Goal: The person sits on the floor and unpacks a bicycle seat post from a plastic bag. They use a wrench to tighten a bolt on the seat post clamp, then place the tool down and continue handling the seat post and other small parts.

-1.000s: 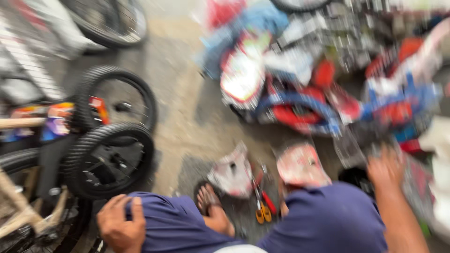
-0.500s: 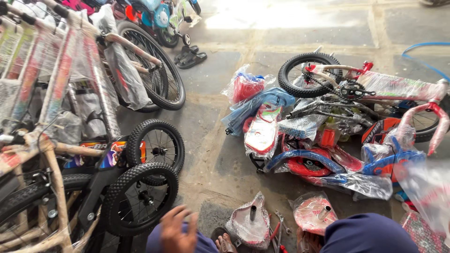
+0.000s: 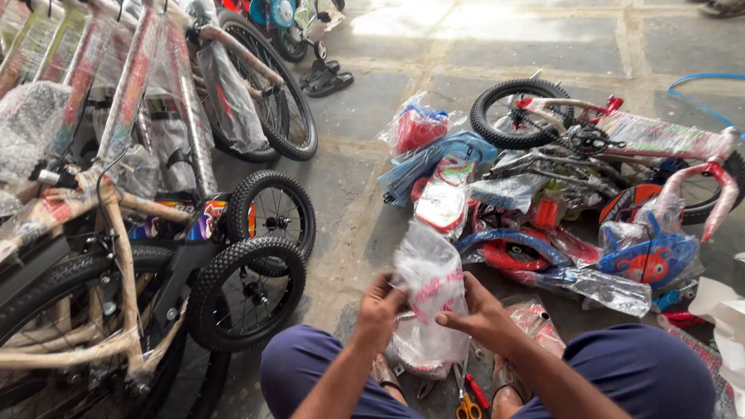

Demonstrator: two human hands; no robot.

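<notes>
Concrete floor (image 3: 388,116), grey slabs with seams, sunlit at the far end; bicycles and wrapped parts on it.

Nearest item: plastic bag (image 3: 429,299), clear with red and white showing through, held upright between the knees. Left hand (image 3: 382,304) has its fingers curled shut on the bag's left edge. Right hand (image 3: 479,312) has its fingers closed on the right edge, thumb pressed across the front. The bag sits between both sets of fingertips and hangs down below them.

Below the fingers, on the floor: scissors (image 3: 466,405) with yellow handles, and a red-handled tool (image 3: 477,390) just beside them. Second wrapped packet (image 3: 535,322) just right of the right fingers.

Left of the left fingers: two small knobbly wheels (image 3: 248,291) of a child's bicycle, black tyres, one behind the other. Beyond them, a row of larger bicycles (image 3: 140,116) with frames wrapped in plastic.

Beyond the fingers, to the right: heap of wrapped parts (image 3: 543,225) in red and blue, with a small bicycle (image 3: 590,140) lying on its side.

Farthest: pair of dark sandals (image 3: 326,77), well apart from the hands; blue hose (image 3: 702,89) at far right.
</notes>
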